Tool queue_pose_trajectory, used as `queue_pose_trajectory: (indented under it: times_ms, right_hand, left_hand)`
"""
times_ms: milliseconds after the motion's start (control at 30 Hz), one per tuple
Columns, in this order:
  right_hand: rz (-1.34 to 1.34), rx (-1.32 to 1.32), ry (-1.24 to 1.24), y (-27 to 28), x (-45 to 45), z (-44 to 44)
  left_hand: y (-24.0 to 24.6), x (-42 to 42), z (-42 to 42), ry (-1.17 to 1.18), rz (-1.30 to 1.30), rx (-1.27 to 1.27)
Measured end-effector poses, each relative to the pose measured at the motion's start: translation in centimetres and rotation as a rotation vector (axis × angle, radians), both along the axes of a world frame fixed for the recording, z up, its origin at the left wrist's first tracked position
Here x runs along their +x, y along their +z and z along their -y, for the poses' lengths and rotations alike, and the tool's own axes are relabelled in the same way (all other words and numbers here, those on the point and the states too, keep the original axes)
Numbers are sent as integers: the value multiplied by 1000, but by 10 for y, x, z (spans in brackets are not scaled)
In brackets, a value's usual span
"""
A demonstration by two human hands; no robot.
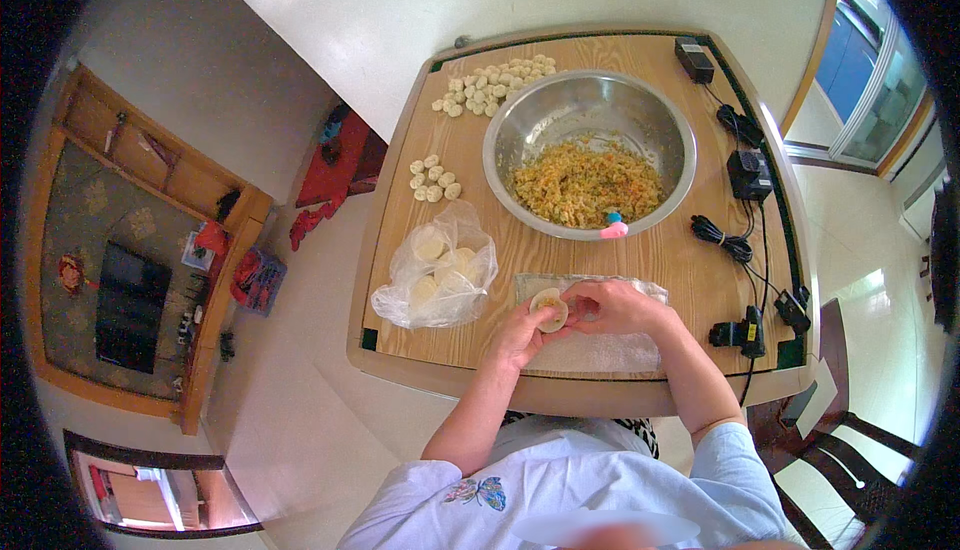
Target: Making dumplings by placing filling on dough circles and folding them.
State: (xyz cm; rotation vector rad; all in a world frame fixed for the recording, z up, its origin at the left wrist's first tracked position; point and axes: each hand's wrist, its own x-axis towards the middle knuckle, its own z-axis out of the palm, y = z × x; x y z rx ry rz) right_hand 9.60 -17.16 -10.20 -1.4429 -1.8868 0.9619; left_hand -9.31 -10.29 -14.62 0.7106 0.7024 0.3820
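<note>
My left hand (pixel 523 334) holds a round dough wrapper (pixel 548 311) with a little filling on it, the thumb lying over the filling. The fingers of my right hand (pixel 611 306) are bent at the wrapper's right edge; whether they pinch it is not plain. Both hands are above a pale cloth (pixel 615 351) near the table's front edge. Beyond them stands a large steel bowl (pixel 679 175) with chopped filling (pixel 585 181) inside. A pink and blue utensil end (pixel 614 229) shows at its near rim. Left of the cloth, a clear plastic bag (pixel 450 287) contains round wrappers.
Several small filled dumplings (pixel 433 179) lie left of the bowl, with a larger group (pixel 499 85) behind them. Black power adapters (pixel 750 173) and bundled cables (pixel 720 239) run along the wooden table's right side. A dark wooden chair (pixel 840 467) stands at the lower right.
</note>
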Motion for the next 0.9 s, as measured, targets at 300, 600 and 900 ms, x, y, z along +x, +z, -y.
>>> queue_pose_trajectory:
  times_ms: [300, 600, 900]
  right_hand:
    - [-42, 8, 3, -2, 1, -1]
    - [60, 137, -33, 5, -9, 2]
    - [134, 260, -54, 0, -11, 1]
  left_hand:
    - [-1, 2, 1, 81, 16, -55]
    - [5, 5, 1, 87, -16, -69]
    - [4, 3, 1, 75, -4, -64]
